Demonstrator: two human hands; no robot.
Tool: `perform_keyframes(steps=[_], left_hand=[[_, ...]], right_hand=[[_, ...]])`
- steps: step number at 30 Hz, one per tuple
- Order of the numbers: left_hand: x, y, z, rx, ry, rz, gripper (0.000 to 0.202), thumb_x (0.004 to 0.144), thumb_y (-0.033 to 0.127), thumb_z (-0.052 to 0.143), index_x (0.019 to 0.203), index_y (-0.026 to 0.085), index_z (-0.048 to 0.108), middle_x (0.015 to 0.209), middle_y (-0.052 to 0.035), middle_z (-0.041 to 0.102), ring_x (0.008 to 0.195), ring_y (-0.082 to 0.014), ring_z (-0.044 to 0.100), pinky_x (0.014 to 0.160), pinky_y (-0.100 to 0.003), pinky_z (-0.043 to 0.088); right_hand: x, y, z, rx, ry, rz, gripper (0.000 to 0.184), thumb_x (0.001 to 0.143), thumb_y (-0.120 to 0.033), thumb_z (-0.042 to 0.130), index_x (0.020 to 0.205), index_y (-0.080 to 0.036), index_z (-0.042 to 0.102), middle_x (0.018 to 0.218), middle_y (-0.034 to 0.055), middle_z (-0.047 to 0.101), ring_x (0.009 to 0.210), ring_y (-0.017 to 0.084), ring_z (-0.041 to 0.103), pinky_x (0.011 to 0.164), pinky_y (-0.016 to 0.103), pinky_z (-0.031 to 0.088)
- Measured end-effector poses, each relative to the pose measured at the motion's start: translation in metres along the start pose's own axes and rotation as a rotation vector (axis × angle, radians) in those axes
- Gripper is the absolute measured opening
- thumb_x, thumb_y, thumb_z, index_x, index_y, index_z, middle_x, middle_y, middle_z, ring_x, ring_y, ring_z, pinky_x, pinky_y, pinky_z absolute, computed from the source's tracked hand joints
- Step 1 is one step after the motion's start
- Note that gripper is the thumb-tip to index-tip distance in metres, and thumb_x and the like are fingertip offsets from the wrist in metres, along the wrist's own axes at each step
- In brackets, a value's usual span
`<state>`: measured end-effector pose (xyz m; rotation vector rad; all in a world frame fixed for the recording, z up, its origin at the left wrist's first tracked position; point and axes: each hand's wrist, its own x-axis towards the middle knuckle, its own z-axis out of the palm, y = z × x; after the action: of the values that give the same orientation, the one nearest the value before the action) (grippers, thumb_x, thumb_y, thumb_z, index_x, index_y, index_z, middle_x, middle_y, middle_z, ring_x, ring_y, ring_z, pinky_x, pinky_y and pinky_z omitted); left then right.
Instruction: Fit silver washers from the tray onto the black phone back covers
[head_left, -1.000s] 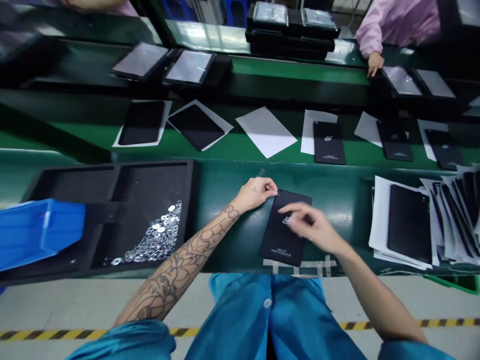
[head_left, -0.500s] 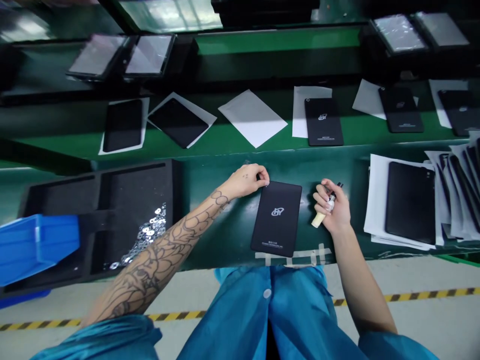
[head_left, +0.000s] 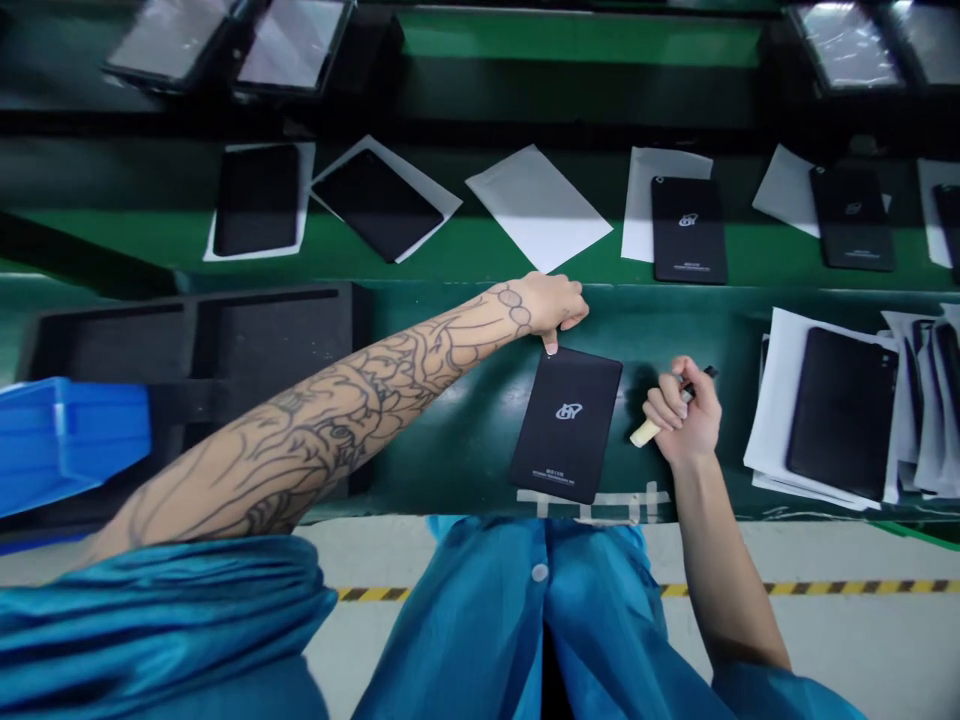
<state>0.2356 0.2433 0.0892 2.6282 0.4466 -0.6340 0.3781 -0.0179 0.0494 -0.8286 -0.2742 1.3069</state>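
A black tablet back cover (head_left: 567, 425) with a pale logo lies flat on the green bench in front of me. My left hand (head_left: 553, 304) reaches over its top edge, thumb pressed at the upper left corner, the other fingers loosely curled and apart from the thumb. Whatever is under the thumb tip is hidden. To the right of the cover, my right hand (head_left: 688, 412) is closed around a short stick-like tool (head_left: 645, 433) with a cream end and a black end. The fingers cover its middle, so its kind is unclear.
Right of me, another black cover (head_left: 844, 415) lies on white sheets beside an upright stack (head_left: 930, 400). Further covers (head_left: 690, 230) and a bare white sheet (head_left: 538, 208) lie along the green shelf. At left stand a black tray (head_left: 277, 335) and a blue bin (head_left: 75, 440).
My left hand has moved right and forward, from a pinch at the cover's corner to a thumb press there. The right hand keeps its tool. The view has shifted slightly.
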Motion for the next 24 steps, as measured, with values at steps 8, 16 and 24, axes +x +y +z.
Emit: perform_keyframes(steps=[8,16,24], left_hand=[[-0.001,-0.018,0.022,-0.141,0.114,-0.074,0.055,0.061,0.043,0.103,0.093,0.02,0.064,0.138,-0.0117,0.044,0.12,-0.0359,0.043,0.1,-0.051,0.044],[-0.064,-0.022,0.079,-0.491,0.524,-0.051,0.026,0.095,0.042,0.079,0.101,0.021,0.063,0.12,-0.0077,0.047,0.116,-0.0277,0.051,0.104,-0.046,0.045],[-0.124,0.039,0.161,-0.752,1.269,-0.421,0.018,0.107,0.035,0.06,0.095,0.022,0.058,0.097,-0.0032,0.057,0.081,-0.017,0.055,0.082,-0.032,0.05]], right_hand=[[0.028,-0.007,0.081,-0.225,-0.153,-0.305,0.068,0.101,-0.054,0.067,0.058,-0.024,0.025,0.046,-0.0073,0.02,0.04,0.01,0.021,0.039,0.025,0.028],[0.073,0.034,0.126,-0.385,-0.187,-0.465,0.07,0.097,-0.065,0.069,0.056,-0.027,0.027,0.045,-0.0085,0.021,0.039,0.009,0.022,0.039,0.027,0.02],[0.09,0.063,0.128,-0.557,-0.144,-0.459,0.077,0.098,-0.071,0.068,0.053,-0.026,0.024,0.045,-0.0064,0.024,0.041,0.009,0.026,0.041,0.029,0.02]])
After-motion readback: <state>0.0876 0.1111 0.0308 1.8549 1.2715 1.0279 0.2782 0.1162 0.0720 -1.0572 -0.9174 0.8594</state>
